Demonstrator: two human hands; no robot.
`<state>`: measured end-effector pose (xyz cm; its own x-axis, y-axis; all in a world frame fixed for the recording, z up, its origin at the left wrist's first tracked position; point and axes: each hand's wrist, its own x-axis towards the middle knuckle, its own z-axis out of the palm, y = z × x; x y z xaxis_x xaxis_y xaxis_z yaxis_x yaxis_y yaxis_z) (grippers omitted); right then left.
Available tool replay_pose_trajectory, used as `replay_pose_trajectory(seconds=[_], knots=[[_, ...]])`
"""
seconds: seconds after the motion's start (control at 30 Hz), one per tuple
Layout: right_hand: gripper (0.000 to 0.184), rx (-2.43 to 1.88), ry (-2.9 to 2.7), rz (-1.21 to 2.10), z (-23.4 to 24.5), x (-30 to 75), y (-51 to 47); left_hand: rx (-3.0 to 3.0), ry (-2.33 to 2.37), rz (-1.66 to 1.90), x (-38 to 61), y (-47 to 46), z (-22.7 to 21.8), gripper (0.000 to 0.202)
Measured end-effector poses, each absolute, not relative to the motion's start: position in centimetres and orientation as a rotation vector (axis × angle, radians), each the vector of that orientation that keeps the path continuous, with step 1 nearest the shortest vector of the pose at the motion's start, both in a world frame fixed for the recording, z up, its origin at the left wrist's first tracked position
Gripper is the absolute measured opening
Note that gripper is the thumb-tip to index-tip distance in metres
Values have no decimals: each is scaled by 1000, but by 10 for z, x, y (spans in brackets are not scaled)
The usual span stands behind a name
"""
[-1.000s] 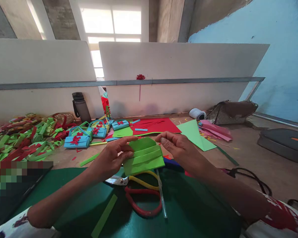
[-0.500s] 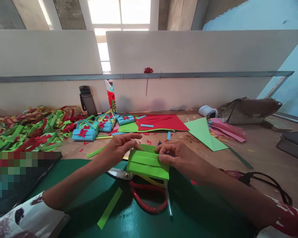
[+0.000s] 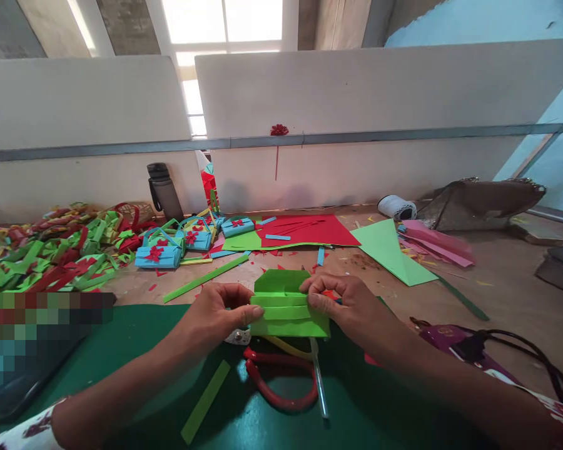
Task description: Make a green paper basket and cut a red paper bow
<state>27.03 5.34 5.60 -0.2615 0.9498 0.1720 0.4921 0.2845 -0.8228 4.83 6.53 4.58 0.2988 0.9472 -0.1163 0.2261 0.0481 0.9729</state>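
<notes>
Between my two hands is a small folded green paper bag (image 3: pixel 286 315), its pointed flap standing up at the back. My left hand (image 3: pixel 228 309) pinches its left edge, thumb in front. On the opposite side my right hand (image 3: pixel 331 297) grips the upper right edge between thumb and fingers. Below the paper lie scissors with red handles (image 3: pixel 281 406), their blades mostly hidden by the bag and my left hand. A clear thin stick (image 3: pixel 319 381) lies across the handle. Left of the scissors rests a green paper strip (image 3: pixel 206 403).
Small blue paper bags (image 3: pixel 158 255) with red flowers stand at back left, near a heap of green and red paper pieces (image 3: pixel 75 250) and a dark bottle (image 3: pixel 164 190). Red paper sheets (image 3: pixel 309 231) lie behind my hands. A purple tool with a black cord (image 3: pixel 443 340) sits at right.
My left hand has come down from above the paper and now grips its left edge. The paper bag has turned squarer to me, its back flap showing more. The view has shifted slightly.
</notes>
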Motion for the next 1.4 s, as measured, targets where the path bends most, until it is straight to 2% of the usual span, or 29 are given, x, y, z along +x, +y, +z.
replay_pose_trajectory(seconds=[0.17, 0.33, 0.47, 0.57, 0.67, 0.77, 0.9, 1.03, 1.13, 1.4], knots=[[21, -1307, -1800, 789, 55, 271, 53, 1431, 1232, 925, 51, 62, 42, 27], [22, -1279, -1784, 750, 51, 273, 57, 1500, 1264, 905, 54, 55, 45, 20], [20, -1285, -1882, 634, 47, 273, 58, 1716, 1302, 1107, 55, 53, 47, 17], [6, -1222, -1995, 272, 44, 271, 55, 2097, 1215, 1331, 56, 50, 50, 11], [15, -1041, -2000, -224, 45, 266, 49, 2436, 1093, 1491, 59, 45, 53, 10], [20, -942, -1992, -432, 51, 264, 43, 2626, 1086, 1541, 63, 41, 57, 10], [26, -976, -2016, -355, 57, 265, 38, 2724, 1103, 1614, 67, 37, 62, 12], [16, -821, -1986, -279, 59, 264, 31, 2844, 1096, 1672, 70, 35, 63, 14], [15, -835, -2004, -197, 59, 261, 28, 2891, 1047, 1722, 73, 34, 60, 16], [8, -970, -1835, 260, 50, 253, 33, 2793, 877, 1725, 78, 32, 54, 20]])
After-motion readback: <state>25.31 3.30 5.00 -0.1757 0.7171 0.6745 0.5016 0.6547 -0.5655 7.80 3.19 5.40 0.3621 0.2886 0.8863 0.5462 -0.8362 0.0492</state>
